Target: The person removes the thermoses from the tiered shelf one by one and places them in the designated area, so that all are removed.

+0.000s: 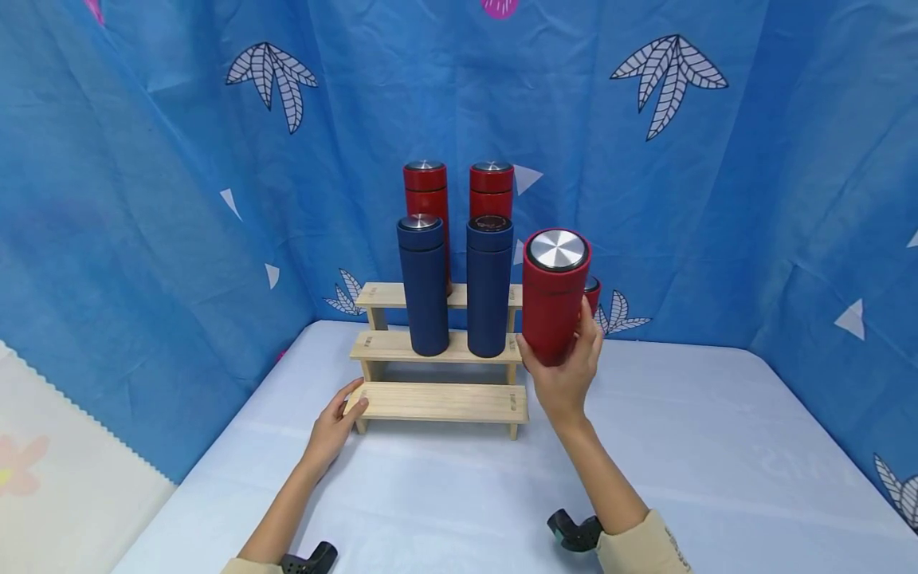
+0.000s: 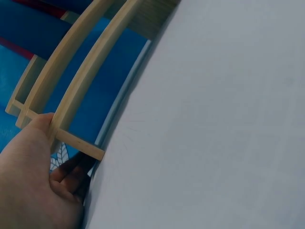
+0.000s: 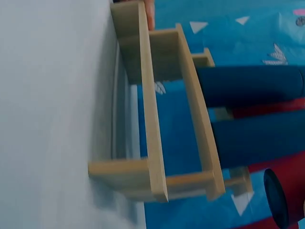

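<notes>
A three-step wooden rack stands on the pale blue table. Two red bottles stand on its top step and two blue bottles on the middle step. My right hand grips a red steel-capped bottle from below, held in the air at the rack's right end. Behind it another red bottle is mostly hidden. My left hand holds the left end of the bottom step, thumb on the wood. In the left wrist view the left hand has its fingers curled beneath the rack.
Blue patterned cloth walls the table at the back and both sides. The bottom step of the rack holds nothing. The right wrist view shows the rack sideways, the blue bottles, and the held red bottle.
</notes>
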Demonstrator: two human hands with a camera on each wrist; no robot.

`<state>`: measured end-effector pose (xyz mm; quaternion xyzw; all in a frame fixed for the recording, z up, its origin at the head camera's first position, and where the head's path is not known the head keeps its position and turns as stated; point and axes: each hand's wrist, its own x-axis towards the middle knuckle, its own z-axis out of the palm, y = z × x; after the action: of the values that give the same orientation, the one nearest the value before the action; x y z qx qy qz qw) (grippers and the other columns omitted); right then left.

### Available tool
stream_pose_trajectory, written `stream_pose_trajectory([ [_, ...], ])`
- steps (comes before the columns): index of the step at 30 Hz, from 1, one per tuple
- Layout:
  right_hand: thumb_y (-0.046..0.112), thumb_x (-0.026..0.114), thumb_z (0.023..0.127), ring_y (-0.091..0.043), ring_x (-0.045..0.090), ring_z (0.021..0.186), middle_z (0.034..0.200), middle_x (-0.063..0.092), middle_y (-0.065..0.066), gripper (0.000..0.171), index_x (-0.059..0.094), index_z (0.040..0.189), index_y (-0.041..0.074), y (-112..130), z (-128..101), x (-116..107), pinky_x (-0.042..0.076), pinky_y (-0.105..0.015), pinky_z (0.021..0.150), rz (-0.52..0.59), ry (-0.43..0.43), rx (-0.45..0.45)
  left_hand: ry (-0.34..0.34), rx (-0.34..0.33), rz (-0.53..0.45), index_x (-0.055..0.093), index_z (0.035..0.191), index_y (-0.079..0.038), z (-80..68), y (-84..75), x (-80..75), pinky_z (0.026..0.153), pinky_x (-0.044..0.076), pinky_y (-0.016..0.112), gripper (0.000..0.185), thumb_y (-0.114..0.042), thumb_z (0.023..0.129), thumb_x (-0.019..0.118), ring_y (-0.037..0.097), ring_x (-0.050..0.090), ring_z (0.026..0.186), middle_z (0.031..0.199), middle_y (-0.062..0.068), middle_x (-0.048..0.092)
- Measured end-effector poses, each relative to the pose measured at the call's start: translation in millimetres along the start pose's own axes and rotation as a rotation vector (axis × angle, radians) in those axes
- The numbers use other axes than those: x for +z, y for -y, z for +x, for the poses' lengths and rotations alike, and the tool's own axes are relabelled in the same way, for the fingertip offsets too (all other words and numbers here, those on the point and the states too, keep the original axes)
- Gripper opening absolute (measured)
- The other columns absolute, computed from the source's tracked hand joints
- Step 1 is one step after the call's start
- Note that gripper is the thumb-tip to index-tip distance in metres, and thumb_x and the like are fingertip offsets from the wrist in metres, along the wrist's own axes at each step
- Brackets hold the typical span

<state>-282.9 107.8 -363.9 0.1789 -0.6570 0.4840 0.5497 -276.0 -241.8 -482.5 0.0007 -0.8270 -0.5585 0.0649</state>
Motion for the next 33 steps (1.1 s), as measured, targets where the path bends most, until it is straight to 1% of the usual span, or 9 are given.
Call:
stream_pose_trajectory([
  [5, 0.007, 0.081, 0.068, -0.021, 0.041, 0.120, 0.132, 0.043, -0.007, 0.088, 0.030, 0.140, 0.009, -19, 12, -22, 0.047, -0.032, 0.086, -0.100, -0.037, 0.010, 0.004, 0.002, -0.001, 0.040, 0.139, -0.027, 0.6, 1.6, 0.2, 0.102, 0.030, 0.049, 0.060, -0.052, 0.087, 0.055, 0.030, 0.043, 0.124, 0.136, 0.014, 0.046],
  [9, 0.007, 0.081, 0.069, -0.018, 0.040, 0.121, 0.131, 0.044, -0.009, 0.087, 0.030, 0.140, 0.007, -31, 21, -37, 0.046, -0.031, 0.086, -0.160, -0.082, 0.037, 0.005, 0.002, 0.001, 0.040, 0.139, -0.028, 0.6, 2.7, 0.1, 0.102, 0.030, 0.050, 0.060, -0.052, 0.087, 0.056, 0.030, 0.045, 0.122, 0.136, 0.014, 0.046],
  [15, 0.001, 0.077, 0.071, -0.013, 0.037, 0.122, 0.129, 0.042, -0.014, 0.084, 0.028, 0.139, 0.002, -28, 27, -54, 0.042, -0.024, 0.088, -0.194, -0.145, 0.117, 0.001, -0.010, 0.007, 0.040, 0.139, -0.027, 1.1, 1.1, 0.8, 0.102, 0.029, 0.050, 0.061, -0.053, 0.087, 0.056, 0.030, 0.045, 0.122, 0.134, 0.014, 0.049],
  [18, 0.000, 0.076, 0.073, -0.011, 0.035, 0.124, 0.131, 0.041, -0.010, 0.082, 0.028, 0.140, 0.006, -33, 24, -60, 0.041, -0.021, 0.090, -0.207, -0.159, 0.170, 0.003, -0.024, 0.000, 0.040, 0.139, -0.027, 1.0, 0.3, 1.1, 0.103, 0.029, 0.048, 0.062, -0.053, 0.086, 0.056, 0.029, 0.045, 0.123, 0.134, 0.013, 0.049],
  [20, 0.003, 0.076, 0.074, -0.009, 0.034, 0.124, 0.133, 0.040, -0.003, 0.084, 0.028, 0.142, 0.012, -51, 19, -64, 0.041, -0.022, 0.091, -0.218, -0.166, 0.208, 0.010, -0.035, -0.010, 0.039, 0.140, -0.024, -1.8, -5.9, 0.4, 0.103, 0.028, 0.048, 0.059, -0.047, 0.089, 0.056, 0.030, 0.044, 0.123, 0.135, 0.014, 0.047],
  [25, 0.017, 0.077, 0.076, -0.010, 0.032, 0.126, 0.135, 0.038, 0.006, 0.087, 0.024, 0.144, 0.025, -102, 4, -74, 0.042, -0.028, 0.091, -0.277, -0.156, 0.255, 0.018, -0.048, -0.011, 0.038, 0.141, -0.025, -2.1, -6.7, -0.4, 0.104, 0.027, 0.048, 0.058, -0.046, 0.089, 0.056, 0.029, 0.044, 0.123, 0.135, 0.014, 0.048],
  [26, 0.020, 0.077, 0.076, -0.009, 0.031, 0.126, 0.135, 0.038, 0.007, 0.087, 0.023, 0.144, 0.027, -107, 2, -75, 0.042, -0.029, 0.091, -0.288, -0.150, 0.260, 0.015, -0.046, -0.010, 0.039, 0.140, -0.027, 0.1, -1.8, -0.3, 0.104, 0.028, 0.048, 0.060, -0.049, 0.088, 0.056, 0.029, 0.045, 0.123, 0.134, 0.013, 0.048],
  [29, 0.023, 0.076, 0.077, -0.009, 0.031, 0.125, 0.136, 0.038, 0.005, 0.086, 0.022, 0.144, 0.030, -123, -5, -78, 0.042, -0.035, 0.092, -0.314, -0.136, 0.300, 0.006, -0.032, -0.004, 0.039, 0.139, -0.029, 1.8, 1.7, 0.4, 0.103, 0.028, 0.049, 0.061, -0.053, 0.086, 0.056, 0.029, 0.046, 0.121, 0.133, 0.013, 0.050],
  [33, 0.017, 0.077, 0.076, -0.009, 0.029, 0.125, 0.137, 0.037, 0.000, 0.089, 0.021, 0.144, 0.031, -142, -17, -81, 0.040, -0.042, 0.094, -0.328, -0.119, 0.380, -0.003, -0.027, 0.007, 0.040, 0.139, -0.030, 1.7, 2.2, 0.3, 0.102, 0.028, 0.051, 0.061, -0.055, 0.085, 0.056, 0.030, 0.046, 0.121, 0.133, 0.013, 0.050],
])
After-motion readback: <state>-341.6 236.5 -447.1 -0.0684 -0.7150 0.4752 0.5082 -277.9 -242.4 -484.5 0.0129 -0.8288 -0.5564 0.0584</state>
